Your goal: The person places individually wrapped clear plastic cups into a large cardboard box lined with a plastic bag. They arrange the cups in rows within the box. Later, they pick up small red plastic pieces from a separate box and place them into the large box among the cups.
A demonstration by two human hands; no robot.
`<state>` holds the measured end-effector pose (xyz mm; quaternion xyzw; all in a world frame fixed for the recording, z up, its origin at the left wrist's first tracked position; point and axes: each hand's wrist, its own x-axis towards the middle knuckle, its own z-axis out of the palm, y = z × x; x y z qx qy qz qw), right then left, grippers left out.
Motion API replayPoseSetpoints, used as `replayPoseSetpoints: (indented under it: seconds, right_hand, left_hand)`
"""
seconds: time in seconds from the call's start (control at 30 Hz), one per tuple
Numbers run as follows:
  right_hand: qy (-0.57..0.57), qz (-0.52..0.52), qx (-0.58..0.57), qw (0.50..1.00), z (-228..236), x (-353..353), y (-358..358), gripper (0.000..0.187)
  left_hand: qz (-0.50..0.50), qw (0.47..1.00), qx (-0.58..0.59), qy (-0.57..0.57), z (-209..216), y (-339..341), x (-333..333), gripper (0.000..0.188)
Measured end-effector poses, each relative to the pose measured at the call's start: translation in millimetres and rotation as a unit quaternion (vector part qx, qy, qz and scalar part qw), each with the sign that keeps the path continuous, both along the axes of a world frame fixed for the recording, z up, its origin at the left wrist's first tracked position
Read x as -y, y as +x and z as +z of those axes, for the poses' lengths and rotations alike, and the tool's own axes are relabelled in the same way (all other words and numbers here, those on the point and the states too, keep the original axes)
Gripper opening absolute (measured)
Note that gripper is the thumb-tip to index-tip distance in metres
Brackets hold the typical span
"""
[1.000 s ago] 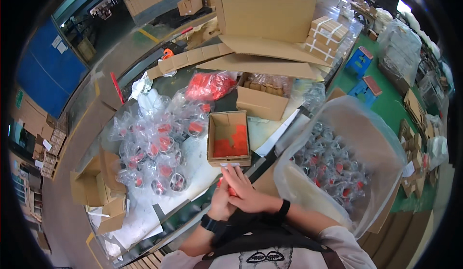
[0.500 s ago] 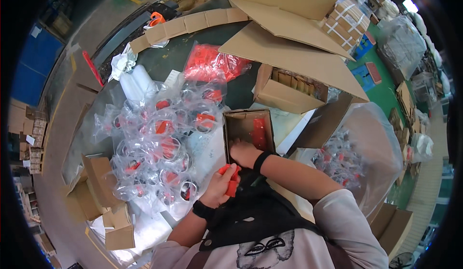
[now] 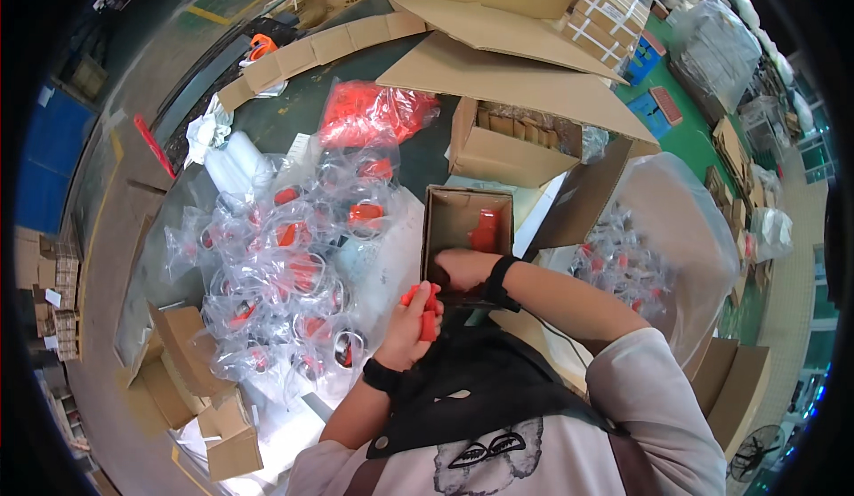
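Note:
A small open cardboard box [image 3: 451, 211] stands upright before me, with red plastic pieces [image 3: 485, 232] at its far right inside. My right hand [image 3: 464, 270] reaches down into its near part; the fingers are hidden there, so I cannot see what they hold. Just outside the near left corner of the box, my left hand [image 3: 406, 331] is closed around several small red plastic pieces [image 3: 429, 322]. Left of the box lies a heap of clear plastic bags [image 3: 294, 269] containing red parts and ring-shaped items.
A red-filled bag [image 3: 374, 115] lies beyond the heap. Farther right stands a carton with dividers [image 3: 516, 153], under large cardboard flaps [image 3: 525, 87]. A big clear bag of small parts [image 3: 680, 247] is at my right. An opened carton [image 3: 182, 345] lies near left.
The view has shifted slightly, moving the far things left and up. My left hand has come up closer to the box's corner, still holding the red pieces. My right hand stays inside the box.

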<state>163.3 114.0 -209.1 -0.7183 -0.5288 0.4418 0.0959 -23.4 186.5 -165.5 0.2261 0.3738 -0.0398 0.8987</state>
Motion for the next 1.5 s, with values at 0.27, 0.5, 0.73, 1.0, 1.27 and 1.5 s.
replayPoseSetpoints:
  seconds: [0.27,0.5,0.73,1.0,1.27,1.5]
  right_hand:
    - [0.234,-0.36,-0.317,0.845,123,60,10,0.039]
    - [0.372,-0.43,-0.054,0.821,146,178,-15,0.02]
    - [0.408,-0.561,0.215,0.687,131,347,30,0.032]
    - [0.354,-0.758,-0.104,0.538,23,489,81,0.006]
    - [0.079,-0.757,0.203,0.616,-122,655,257,0.024]
    - [0.094,-0.775,0.223,0.585,-133,629,261,0.026]
  left_hand:
    - [-0.01,0.99,0.085,0.111,47,26,4,0.032]
    - [-0.129,0.941,0.209,0.232,66,98,116,0.046]
    - [-0.117,0.965,0.188,0.139,56,188,302,0.028]
    - [-0.24,0.957,0.063,0.15,-47,288,399,0.023]
    - [-0.313,0.946,0.051,0.066,-107,357,440,0.026]
    - [-0.375,0.926,0.04,0.027,-140,378,459,0.027]
